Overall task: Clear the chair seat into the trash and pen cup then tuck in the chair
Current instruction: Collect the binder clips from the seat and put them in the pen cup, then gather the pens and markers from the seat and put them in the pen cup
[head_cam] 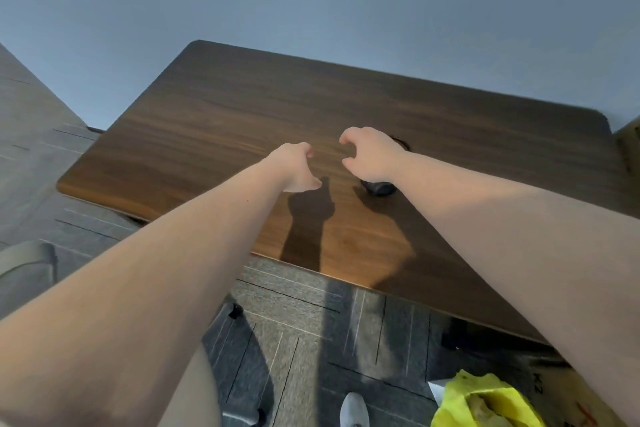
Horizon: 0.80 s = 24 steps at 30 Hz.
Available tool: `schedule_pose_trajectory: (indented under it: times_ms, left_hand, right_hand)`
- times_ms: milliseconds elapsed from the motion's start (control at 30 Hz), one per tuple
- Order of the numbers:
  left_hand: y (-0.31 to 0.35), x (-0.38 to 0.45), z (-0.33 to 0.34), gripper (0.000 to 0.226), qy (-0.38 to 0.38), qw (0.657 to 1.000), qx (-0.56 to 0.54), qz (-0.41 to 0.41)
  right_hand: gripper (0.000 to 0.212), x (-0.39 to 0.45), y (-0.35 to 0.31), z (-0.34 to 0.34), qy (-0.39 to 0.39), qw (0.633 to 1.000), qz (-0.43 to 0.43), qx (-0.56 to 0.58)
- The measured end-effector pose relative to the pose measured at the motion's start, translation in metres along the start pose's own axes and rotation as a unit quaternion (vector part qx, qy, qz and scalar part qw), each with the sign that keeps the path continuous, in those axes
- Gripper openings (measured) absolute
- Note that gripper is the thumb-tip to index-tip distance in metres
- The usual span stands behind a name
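Note:
Both my arms reach out over a dark wooden desk. My left hand hovers above the desk's middle, fingers curled and apart, holding nothing. My right hand is beside it, fingers also curled and apart, empty. A dark pen cup stands on the desk, mostly hidden under my right wrist. At the lower right is a trash bin lined with a yellow bag. Part of a chair shows at the left edge, with a caster on the floor near my left forearm. The chair seat is hidden.
A grey-blue wall rises behind the desk. Grey carpet tiles cover the floor in front of it. My white shoe is at the bottom edge. A cardboard box stands by the trash bin.

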<state>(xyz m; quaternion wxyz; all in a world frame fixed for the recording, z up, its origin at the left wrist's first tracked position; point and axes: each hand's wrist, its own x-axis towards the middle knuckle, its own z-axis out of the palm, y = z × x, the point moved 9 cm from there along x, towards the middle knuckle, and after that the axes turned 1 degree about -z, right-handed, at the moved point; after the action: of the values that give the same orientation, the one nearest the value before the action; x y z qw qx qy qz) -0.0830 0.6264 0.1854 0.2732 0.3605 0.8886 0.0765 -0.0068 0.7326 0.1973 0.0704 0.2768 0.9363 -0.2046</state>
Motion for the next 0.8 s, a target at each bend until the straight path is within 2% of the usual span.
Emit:
schedule_pose_trajectory:
  times_ms: [200,400,633,800]
  left_hand:
    - [-0.082,-0.043,-0.001,0.070,0.017,0.999,0.008,-0.027]
    - [-0.191,-0.095,0.017,0.080,-0.004,0.996,0.014,-0.086]
    - [-0.318,-0.167,0.058,0.086,-0.004,0.988,0.014,-0.155]
    - [-0.407,-0.208,0.101,0.093,-0.022,0.977,-0.007,-0.210]
  right_hand:
    - [0.049,-0.021,-0.075,0.027,0.010,0.999,-0.037,-0.003]
    - [0.060,-0.040,-0.163,0.106,-0.072,0.992,-0.098,-0.031]
    - [0.074,-0.066,-0.262,0.220,-0.180,0.967,-0.176,-0.051]
    - [0.077,-0.084,-0.317,0.286,-0.217,0.952,-0.206,-0.064]
